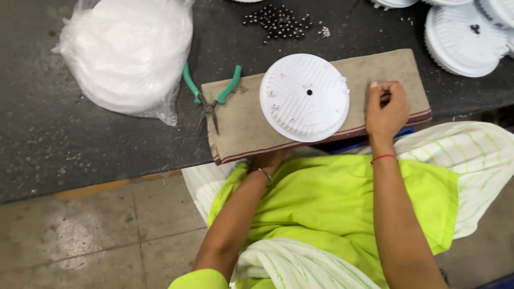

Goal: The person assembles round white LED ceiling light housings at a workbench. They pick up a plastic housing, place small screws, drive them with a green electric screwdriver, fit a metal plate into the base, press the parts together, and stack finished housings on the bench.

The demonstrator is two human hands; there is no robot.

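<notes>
Right hand [386, 109] pinched on something tiny by the desk's near edge; white round housing [304, 97] shows no screws, left hand [269, 159] hidden beneath.

Head camera, steeply down (close) over the workbench [107, 144]

- The cloth mat [241, 120] lies on the desk [80, 139] at its near edge.
- The round housing [304, 97] sits on the mat's middle.
- Pliers [211, 96] overlap the mat's left end.
- The bagged stack [128, 53] lies toward the desk's far left.
- Screws [278, 22] lie behind the housing.
- More housings [463, 40] fill the far right corner.
</notes>
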